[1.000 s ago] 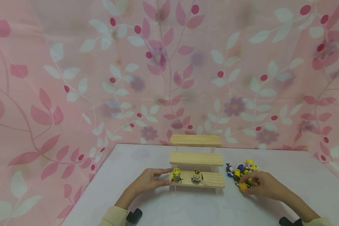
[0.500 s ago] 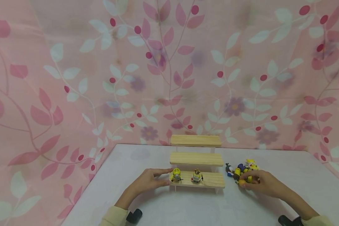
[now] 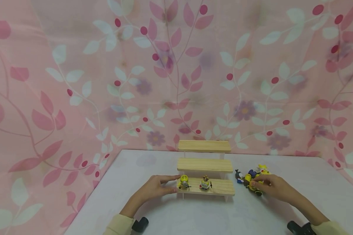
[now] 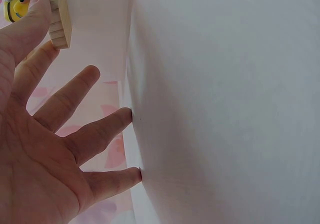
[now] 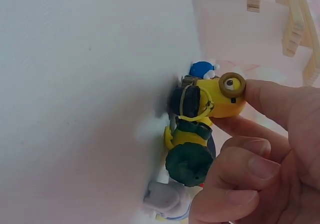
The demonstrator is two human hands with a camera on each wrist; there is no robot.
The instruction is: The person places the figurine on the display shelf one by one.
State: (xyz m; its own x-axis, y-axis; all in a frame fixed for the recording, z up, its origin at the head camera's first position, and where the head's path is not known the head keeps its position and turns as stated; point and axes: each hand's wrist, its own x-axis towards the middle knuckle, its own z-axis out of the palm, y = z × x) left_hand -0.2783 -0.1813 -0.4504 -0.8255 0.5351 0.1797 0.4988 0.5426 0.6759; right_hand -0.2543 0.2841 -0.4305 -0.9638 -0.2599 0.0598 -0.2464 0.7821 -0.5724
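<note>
In the head view, my left hand (image 3: pixel 157 188) is at the left end of the lowest board (image 3: pixel 220 186) of a three-tier wooden stand; thumb and index fingertip touch it, the other fingers spread straight. On that board stand a yellow helmeted minion figure (image 3: pixel 184 181) and a second yellow minion figure (image 3: pixel 205 183). My right hand (image 3: pixel 277 188) pinches a one-eyed toy minion (image 5: pixel 222 96) by its head, between thumb and index finger. It is upright, its dark lower part close to the tabletop. Beside it in the right wrist view is a figure with a dark green round part (image 5: pixel 190 164).
Several more small figures cluster right of the stand, among them a dark-eared one (image 3: pixel 239 176) and a yellow one (image 3: pixel 262 169). The upper boards (image 3: pixel 204 146) and middle board (image 3: pixel 204 164) rise behind. A pink floral cloth (image 3: pixel 176 81) hangs behind the white table (image 3: pixel 147 163).
My right hand has tipped the minion up from lying with its head toward the front to standing upright, moving slightly back. The left hand stays on the stand.
</note>
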